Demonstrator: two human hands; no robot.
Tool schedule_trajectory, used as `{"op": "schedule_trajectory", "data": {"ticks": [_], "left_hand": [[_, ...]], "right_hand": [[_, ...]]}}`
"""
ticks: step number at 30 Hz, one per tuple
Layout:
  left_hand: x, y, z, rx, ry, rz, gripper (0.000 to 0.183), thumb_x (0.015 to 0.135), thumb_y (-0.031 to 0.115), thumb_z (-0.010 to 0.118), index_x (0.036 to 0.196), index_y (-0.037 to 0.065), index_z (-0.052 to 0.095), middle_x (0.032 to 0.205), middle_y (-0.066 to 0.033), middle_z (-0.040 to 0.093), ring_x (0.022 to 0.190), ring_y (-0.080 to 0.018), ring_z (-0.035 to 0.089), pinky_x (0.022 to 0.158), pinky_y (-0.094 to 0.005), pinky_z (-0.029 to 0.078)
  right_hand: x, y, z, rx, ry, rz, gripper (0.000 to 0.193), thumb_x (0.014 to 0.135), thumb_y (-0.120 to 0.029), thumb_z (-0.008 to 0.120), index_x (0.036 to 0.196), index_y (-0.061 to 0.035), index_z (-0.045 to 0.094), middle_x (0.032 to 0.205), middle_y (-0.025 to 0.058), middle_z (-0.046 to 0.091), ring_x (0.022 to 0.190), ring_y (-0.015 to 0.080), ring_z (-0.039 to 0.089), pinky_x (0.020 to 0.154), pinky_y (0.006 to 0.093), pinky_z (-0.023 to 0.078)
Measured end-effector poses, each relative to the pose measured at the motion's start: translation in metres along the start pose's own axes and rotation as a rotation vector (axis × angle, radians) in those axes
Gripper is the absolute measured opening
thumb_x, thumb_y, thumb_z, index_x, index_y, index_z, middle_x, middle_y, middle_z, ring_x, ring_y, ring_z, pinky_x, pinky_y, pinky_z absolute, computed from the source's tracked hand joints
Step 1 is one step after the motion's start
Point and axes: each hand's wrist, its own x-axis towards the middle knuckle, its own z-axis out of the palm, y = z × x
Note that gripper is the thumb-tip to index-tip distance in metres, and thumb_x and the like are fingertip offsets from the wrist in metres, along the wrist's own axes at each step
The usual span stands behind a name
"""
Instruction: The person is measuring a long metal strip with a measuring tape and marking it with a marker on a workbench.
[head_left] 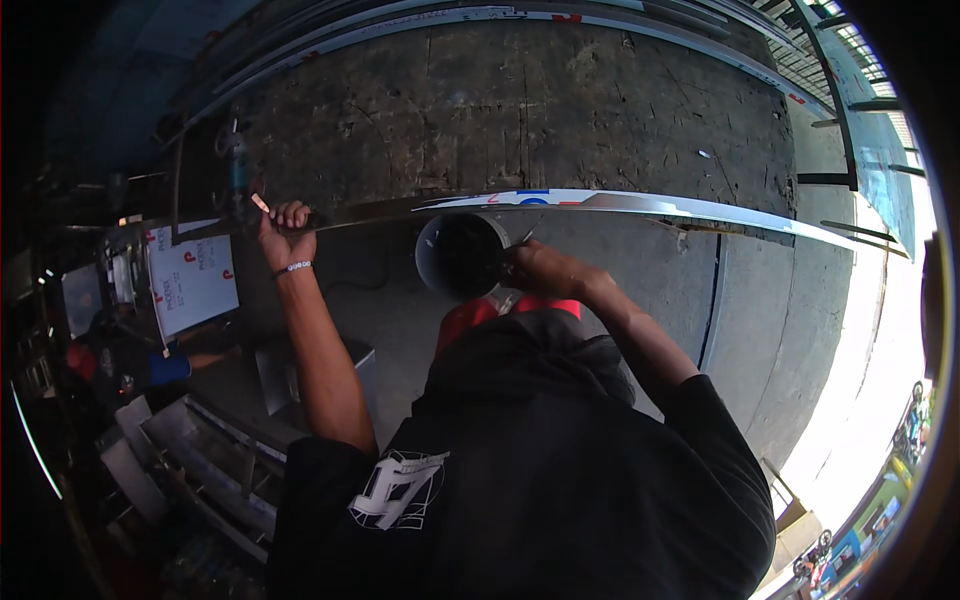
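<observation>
My left hand (287, 238), a beaded bracelet at its wrist, is closed at the bench's near edge. Its fingers curl around the dark left end of a long metal strip (640, 203), and the thumb points up and left. The strip lies along the bench edge, partly covered in white and blue film. My right hand (545, 268) is closed just below the strip, beside the rim of a round bucket (432, 262). A thin, light-coloured piece (532, 232) sticks up from its fingers; its kind is unclear. The bucket's inside is dark.
The scarred wooden bench (440, 120) spreads ahead, with long film-covered profiles (560, 18) along its far side. A tool with a teal body (238, 170) lies at its left. Left of me are a white printed sheet (193, 275), a metal frame (210, 460) and another person's arm (212, 358).
</observation>
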Motion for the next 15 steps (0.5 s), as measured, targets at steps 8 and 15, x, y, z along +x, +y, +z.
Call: {"op": "schedule_trajectory", "data": {"ticks": [8, 15], "left_hand": [[-0.010, -0.001, -0.009, -0.114, -0.017, -0.046, 0.024, 0.100, 0.020, 0.047, 0.078, 0.011, 0.044, 0.068, -0.0002, 0.033, 0.061, -0.0158, 0.030, 0.058, -0.0311, 0.027], [-0.014, -0.012, -0.013, -0.168, -0.067, -0.097, 0.025, 0.102, 0.023, 0.050, 0.080, 0.011, 0.045, 0.069, 0.0009, 0.033, 0.062, -0.0146, 0.031, 0.061, -0.0309, 0.030]], "right_hand": [[0.155, 0.038, 0.178, -0.380, -0.154, 0.023, 0.020, 0.082, -0.010, 0.061, 0.101, -0.0077, 0.064, 0.104, 0.0204, 0.066, 0.096, 0.0352, 0.070, 0.075, 0.0459, 0.058], [0.191, 0.060, 0.240, -0.542, 0.081, -0.023, 0.030, 0.083, -0.014, 0.061, 0.111, -0.0082, 0.064, 0.118, 0.0187, 0.063, 0.109, 0.0352, 0.064, 0.086, 0.0508, 0.052]]}}
